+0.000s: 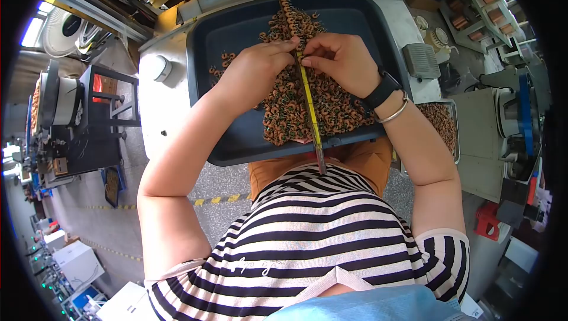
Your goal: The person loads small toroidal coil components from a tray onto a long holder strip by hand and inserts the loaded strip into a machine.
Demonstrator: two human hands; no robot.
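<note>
A long narrow metal rail (310,105), with yellow tape along its near part, lies lengthwise over a heap of small copper-coloured coils (287,114) with dark green bits. Coils sit in a row on the rail's far part. My left hand (260,70) reaches over the rail from the left, its fingers closed together at it beside the last coils of the row. From the other side my right hand (343,64) brings thumb and forefinger together at the same spot, where the fingertips hide whatever they pinch. The heap rests in a large dark tray (228,154).
The tray stands on a light table (423,89). A white round container (158,68) stands left, and a grey ribbed box (421,61) stands right. At the lower right, a metal tray (455,138) holds more small parts. The rail's near end reaches my striped shirt.
</note>
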